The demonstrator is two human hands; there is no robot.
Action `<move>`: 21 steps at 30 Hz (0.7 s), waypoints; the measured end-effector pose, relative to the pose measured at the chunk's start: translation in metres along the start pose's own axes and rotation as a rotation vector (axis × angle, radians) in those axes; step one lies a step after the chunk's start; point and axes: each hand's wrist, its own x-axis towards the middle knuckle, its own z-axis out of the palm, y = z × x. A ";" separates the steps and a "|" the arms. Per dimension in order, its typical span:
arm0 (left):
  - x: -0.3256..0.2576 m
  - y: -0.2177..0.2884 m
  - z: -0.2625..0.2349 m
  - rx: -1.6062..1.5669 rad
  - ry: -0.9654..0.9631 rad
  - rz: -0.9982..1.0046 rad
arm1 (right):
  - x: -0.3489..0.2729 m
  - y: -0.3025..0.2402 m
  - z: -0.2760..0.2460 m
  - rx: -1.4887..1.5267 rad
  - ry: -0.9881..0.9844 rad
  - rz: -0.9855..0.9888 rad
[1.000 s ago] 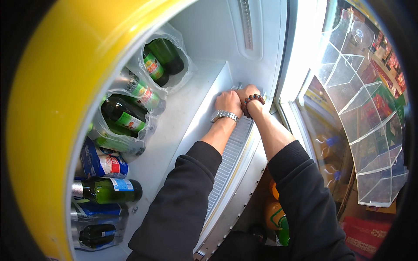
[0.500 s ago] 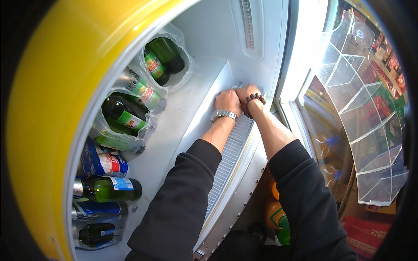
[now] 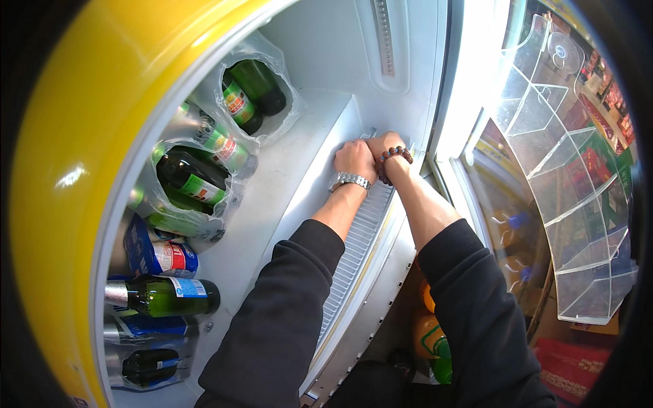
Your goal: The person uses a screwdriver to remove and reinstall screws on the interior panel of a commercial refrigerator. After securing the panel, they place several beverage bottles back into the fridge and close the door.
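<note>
Inside a white refrigerator cabinet, a white wire shelf (image 3: 357, 238) lies along the lower front, close to the door sill. My left hand (image 3: 355, 158), with a metal watch at the wrist, is closed at the far end of this shelf. Right beside it, touching, my right hand (image 3: 386, 148) wears a beaded bracelet and is closed there too. Both sets of fingers curl downward and are mostly hidden, but a bit of wire pokes out just beyond the knuckles.
Plastic-wrapped green bottles (image 3: 197, 177) line the left, with a blue-and-white pack (image 3: 160, 251) and a single green bottle (image 3: 173, 296) nearer. The glass door (image 3: 503, 197) stands open at right, carrying a clear divided rack (image 3: 571, 183). Orange-filled bottles (image 3: 430, 333) stand below the sill.
The view has shifted very slightly. Both hands stay at the far end of the wire shelf, with no clear movement.
</note>
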 end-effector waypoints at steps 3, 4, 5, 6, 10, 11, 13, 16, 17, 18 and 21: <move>-0.005 -0.007 0.009 -0.035 0.095 0.061 | -0.003 -0.001 0.000 0.275 0.015 0.193; -0.007 -0.010 0.011 -0.050 0.102 0.075 | -0.001 0.000 0.001 0.276 -0.001 0.184; -0.008 -0.011 0.012 -0.054 0.100 0.069 | 0.003 0.001 0.002 0.294 -0.026 0.194; -0.010 -0.012 0.012 -0.062 0.094 0.059 | 0.006 0.003 0.004 0.314 -0.048 0.204; -0.007 -0.010 0.008 -0.025 -0.026 -0.005 | 0.021 0.008 0.011 -0.382 -0.125 -0.308; -0.006 -0.009 0.007 -0.025 -0.027 0.001 | 0.023 0.009 0.012 -0.416 -0.107 -0.364; -0.004 -0.007 0.006 -0.033 0.001 0.029 | 0.023 0.009 0.012 -0.538 -0.111 -0.396; -0.008 -0.005 0.012 -0.043 0.159 0.100 | 0.020 0.007 0.013 0.259 -0.003 0.178; -0.008 -0.006 0.012 -0.053 0.169 0.103 | 0.019 0.008 0.012 0.268 -0.035 0.227; -0.008 -0.006 0.012 -0.063 0.164 0.105 | 0.018 0.007 0.012 0.087 -0.074 0.066; -0.008 -0.010 0.006 -0.043 0.113 0.098 | 0.020 0.006 0.013 -0.075 -0.106 -0.069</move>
